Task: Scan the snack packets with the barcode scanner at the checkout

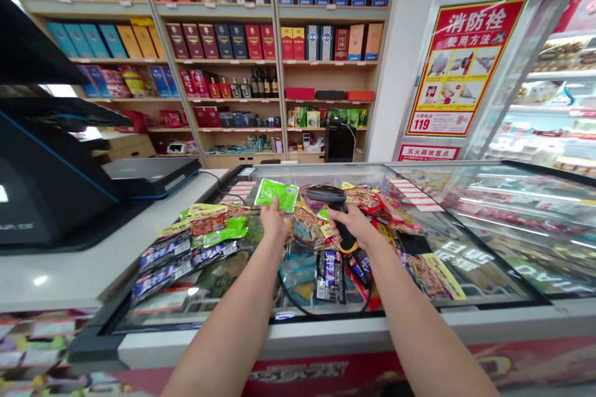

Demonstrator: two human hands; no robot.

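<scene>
My left hand [274,217] grips a bright green snack packet [276,195] by its lower edge and holds it up above the glass freezer top. In my right hand [351,223] is a black barcode scanner [327,194], its head pointing left toward the packet. My fingers wrap its handle, and a cable loops down over the glass. Beneath and around both hands lie more snack packets: a dark blue-and-black one [330,277], red ones [393,217] to the right, and a pile of green, yellow and dark packets [200,232] to the left.
On the left a white counter [56,276] carries a black scale-like machine with a flat platform [151,173]. The glass-topped freezer [503,279] stretches right. Shelves of boxed goods [226,40] stand behind, beside a red fire-hydrant poster [467,68].
</scene>
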